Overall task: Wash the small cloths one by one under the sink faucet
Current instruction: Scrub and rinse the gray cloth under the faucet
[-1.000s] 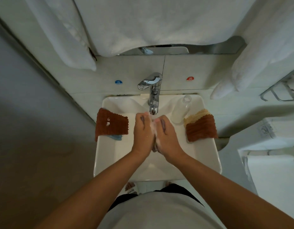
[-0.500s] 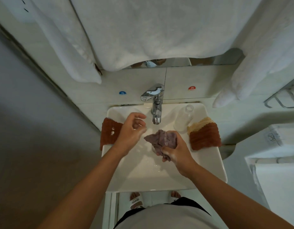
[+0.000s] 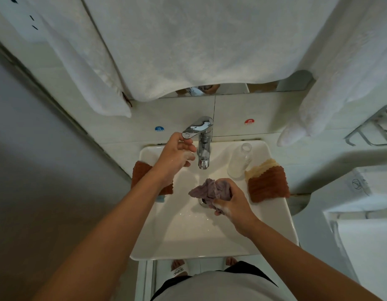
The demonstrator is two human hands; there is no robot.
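My right hand (image 3: 232,205) grips a crumpled, wet purple-grey cloth (image 3: 206,189) over the drain of the white sink (image 3: 210,240), just below the faucet spout. No water stream shows. My left hand (image 3: 177,156) reaches up to the chrome faucet (image 3: 203,146), its thumb and fingers at the tip of the lever (image 3: 191,130). A brown cloth (image 3: 142,177) lies on the sink's left rim, partly under my left forearm, with a bit of blue cloth (image 3: 160,198) below it. A brown cloth (image 3: 268,184) over a cream one (image 3: 258,168) sits on the right rim.
A clear bottle (image 3: 240,161) stands on the right rim beside the faucet. White towels (image 3: 188,44) hang above, covering most of the mirror. A metal rack (image 3: 370,129) sticks out at the right. A grey wall runs down the left side.
My hands parted from rubbing the cloth together. The right hand kept the purple cloth over the drain, and the left hand rose from the basin to the faucet lever.
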